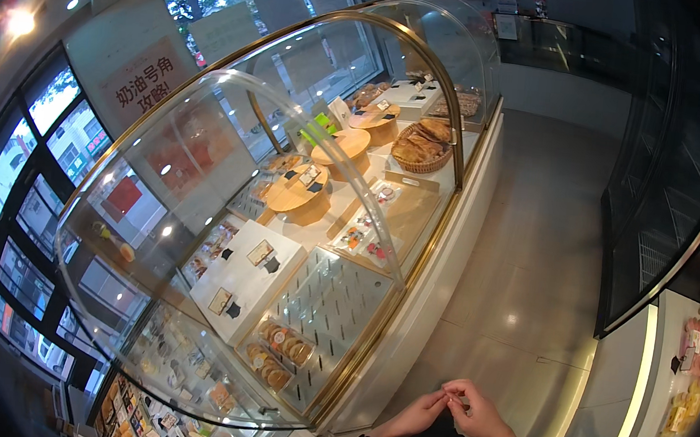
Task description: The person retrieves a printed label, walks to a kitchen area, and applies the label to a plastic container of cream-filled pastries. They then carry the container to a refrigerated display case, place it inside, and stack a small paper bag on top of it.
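My left hand [419, 416] and my right hand [479, 413] meet at the fingertips in front of my body, low in the view. Both are closed, with thumbs and fingers pinched together; anything between them is too small or hidden to make out. A dark band circles each wrist. Nearest on the left stands a curved glass display case [339, 243] with brass-coloured edges. Inside it, packs of round baked goods [286, 343] lie on a slotted metal tray [334, 297].
Round wooden stands [298, 192] and a wicker basket [420, 160] of bread fill the case farther back. A tiled aisle [513, 276] runs between it and a dark glass cabinet [661, 223]. At right, a lit white shelf [644, 398] bears pink and yellow packages [691, 378].
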Motion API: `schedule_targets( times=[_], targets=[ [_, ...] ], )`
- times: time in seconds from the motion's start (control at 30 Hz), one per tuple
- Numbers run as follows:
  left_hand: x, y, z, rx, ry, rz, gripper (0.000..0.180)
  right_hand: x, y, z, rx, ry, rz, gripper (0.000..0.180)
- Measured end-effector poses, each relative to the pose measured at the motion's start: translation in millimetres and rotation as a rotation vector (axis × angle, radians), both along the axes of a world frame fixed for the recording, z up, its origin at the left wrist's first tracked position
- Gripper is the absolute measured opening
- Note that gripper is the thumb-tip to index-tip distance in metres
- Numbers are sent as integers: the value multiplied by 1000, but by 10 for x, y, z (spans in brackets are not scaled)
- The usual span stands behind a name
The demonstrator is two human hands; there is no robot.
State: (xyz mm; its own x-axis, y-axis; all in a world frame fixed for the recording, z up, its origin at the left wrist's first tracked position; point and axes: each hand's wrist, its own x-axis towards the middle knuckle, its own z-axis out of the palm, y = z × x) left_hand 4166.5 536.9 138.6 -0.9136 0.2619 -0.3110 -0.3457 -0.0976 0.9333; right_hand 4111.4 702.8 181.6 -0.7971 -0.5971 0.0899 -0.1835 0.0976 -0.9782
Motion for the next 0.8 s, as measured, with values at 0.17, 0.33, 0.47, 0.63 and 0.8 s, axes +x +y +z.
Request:
schedule_targets(
  times=[0.17, 0.33, 0.47, 0.63, 0.8],
  targets=[
    [-1352, 301, -204, 75, 54, -60, 22, -1155, 482, -193, -133, -222, 78, 32],
    [-3118, 414, -35, 308, -65, -104, 34, -2364, 1700, -913, -395, -789, -349, 25],
    [-4382, 580, 245, 184, 4, -186, 33, -2651, 2830, -2218, 258, -384, -1142, 17],
    [-5578, 914, 244, 64, -3, -347, 35, -2148, 3629, -2982, 1153, -906, -866, 16],
    [-6754, 1197, -125, -32, -53, -306, 37, -3302, 3741, -3128, 1122, -1057, -650, 13]
  ],
)
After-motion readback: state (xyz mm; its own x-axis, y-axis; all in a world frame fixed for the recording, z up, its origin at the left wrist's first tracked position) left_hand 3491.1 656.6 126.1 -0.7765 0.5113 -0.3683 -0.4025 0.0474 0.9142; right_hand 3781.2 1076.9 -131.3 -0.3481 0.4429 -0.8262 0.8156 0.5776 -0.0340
